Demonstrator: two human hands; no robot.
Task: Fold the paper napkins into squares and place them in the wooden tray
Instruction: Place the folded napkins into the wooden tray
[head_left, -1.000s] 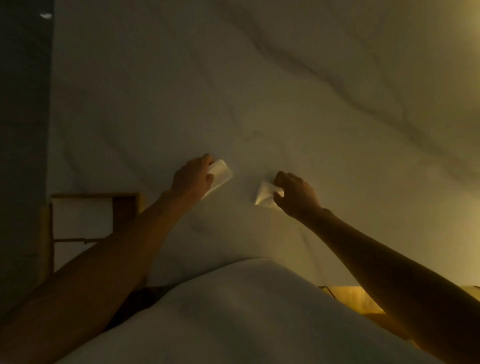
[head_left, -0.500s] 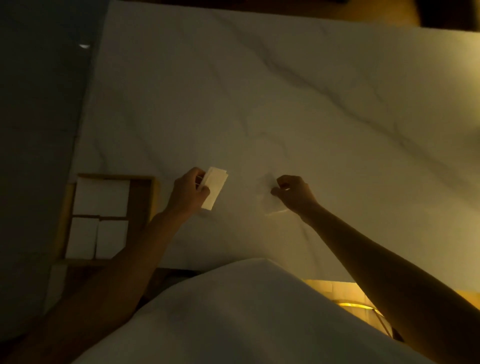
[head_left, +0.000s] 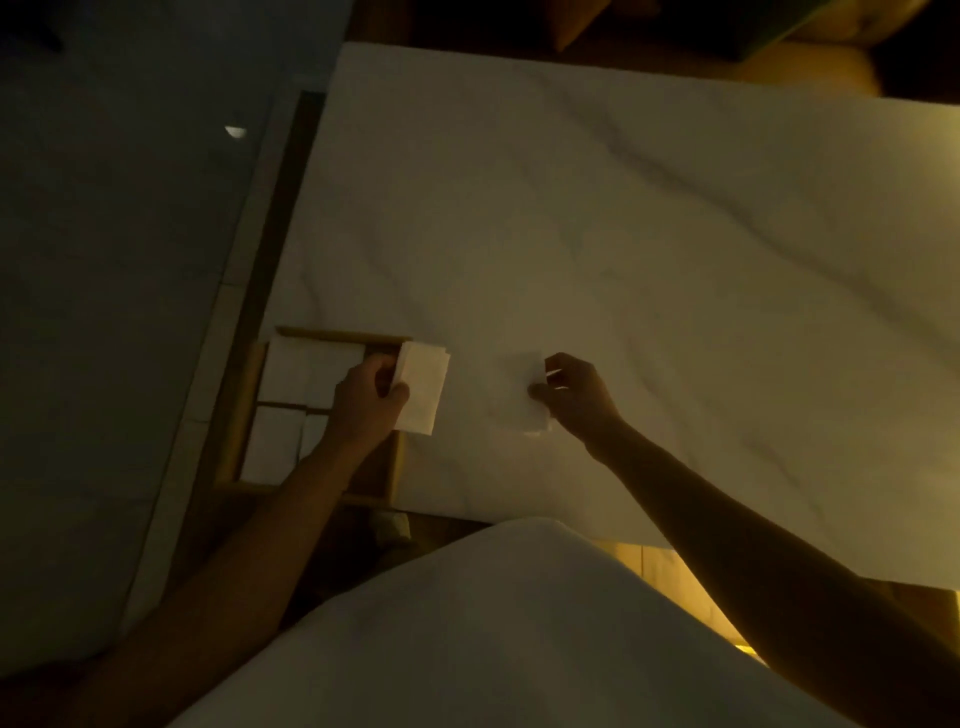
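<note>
Gripping a folded napkin (head_left: 423, 389) in the left hand (head_left: 366, 402), fingers curled round its left edge, above the right rim of the tray (head_left: 332, 333). Pinching a second napkin (head_left: 523, 387) with the right hand (head_left: 576, 396) at the table (head_left: 623, 234), near the first. More squares (head_left: 304, 370) inside the tray.

Legible text, labels, brands, numbers, signs: none.

Surfaces checked, in dim light:
- folded napkin (head_left: 422, 387), over the right rim of the wooden tray (head_left: 337, 334): plain white, no print visible.
- second napkin (head_left: 524, 395), near the front edge of the marble tabletop (head_left: 623, 234): faint and blurred, no marking to be made out.
- stacked napkins (head_left: 306, 369) in the tray compartments: plain white.
- tray rims and tabletop: no label or stamp, only grey veining on the marble.
</note>
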